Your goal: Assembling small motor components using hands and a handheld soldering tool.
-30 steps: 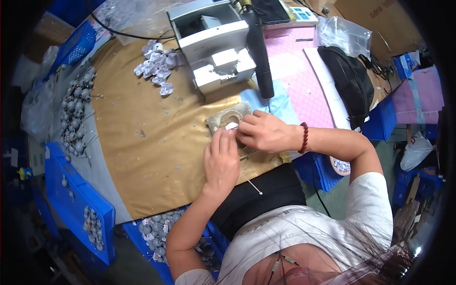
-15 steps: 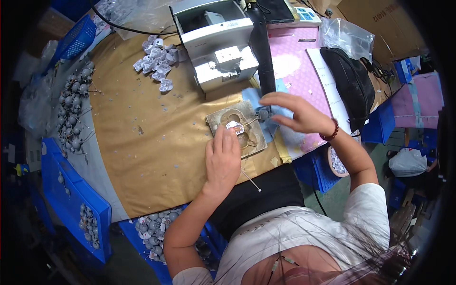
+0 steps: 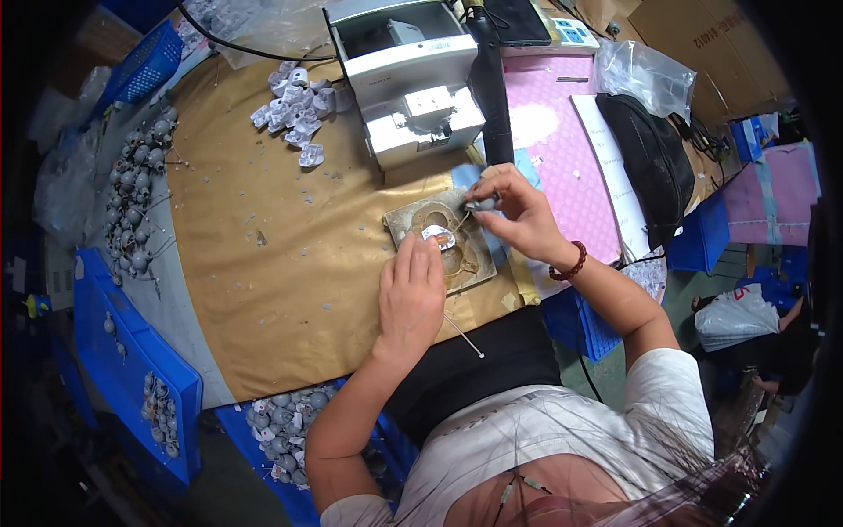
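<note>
A square metal fixture plate [image 3: 402,216] with round recesses lies at the table's near edge. In its middle sits a small white plastic part [image 3: 436,235]. My left hand [image 3: 411,294] has its fingers together, the tips holding that part against the plate. Over the plate's right side, my right hand [image 3: 525,218] pinches a small grey round part [image 3: 481,204]. A thin wire runs from the grey part toward the white one. Below my left fingers a white cable [image 3: 464,336] with a small end plug hangs over the table edge.
A silver machine [image 3: 404,70] stands behind the plate. White plastic parts [image 3: 294,110] are piled left of it. Grey balls with wires [image 3: 132,198] line the table's left side. Blue bins [image 3: 180,378] stand lower left. A black pouch [image 3: 645,162] lies on the right.
My right hand has moved slightly left and closed its fingers around the grey part, lifting it a little. My left hand stays on the white part.
</note>
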Motion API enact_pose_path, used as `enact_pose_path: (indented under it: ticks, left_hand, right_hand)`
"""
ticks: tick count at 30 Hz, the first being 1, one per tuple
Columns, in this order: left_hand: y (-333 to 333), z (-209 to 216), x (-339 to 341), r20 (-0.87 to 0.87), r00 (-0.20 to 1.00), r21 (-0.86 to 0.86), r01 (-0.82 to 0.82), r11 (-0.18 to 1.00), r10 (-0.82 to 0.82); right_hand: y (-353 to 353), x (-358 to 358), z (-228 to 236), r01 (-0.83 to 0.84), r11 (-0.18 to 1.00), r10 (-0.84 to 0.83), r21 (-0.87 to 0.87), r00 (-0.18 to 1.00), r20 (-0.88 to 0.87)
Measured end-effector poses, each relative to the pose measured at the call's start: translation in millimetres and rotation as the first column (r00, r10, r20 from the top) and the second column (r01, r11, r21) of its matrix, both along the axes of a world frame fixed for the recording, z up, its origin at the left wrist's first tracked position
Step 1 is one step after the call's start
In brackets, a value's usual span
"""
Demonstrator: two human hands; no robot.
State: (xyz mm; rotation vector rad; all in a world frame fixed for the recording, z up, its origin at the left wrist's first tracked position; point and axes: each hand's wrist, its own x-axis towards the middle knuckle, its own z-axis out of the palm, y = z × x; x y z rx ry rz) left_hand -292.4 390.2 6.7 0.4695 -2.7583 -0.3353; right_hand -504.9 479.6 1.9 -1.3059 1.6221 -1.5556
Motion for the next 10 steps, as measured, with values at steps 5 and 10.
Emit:
enact_pose_path:
  ticks: [5, 10]
  left_hand:
    - [-1.8, -1.1, 1.2, 0.01, 1.0, 0.006, -0.009, 1.0, 0.009]
    - [-3.7, -0.4, 1.5, 0.007, 1.0, 0.037, -0.015, 0.999, 0.015]
  right_hand:
    - [-18.9, -0.5, 21.2, -0.321, 0.946, 0.229, -0.031, 0.6, 0.767]
    - [-31.6, -15.3, 19.5, -0.586, 0.764, 0.372, 0.27, 0.742, 0.558]
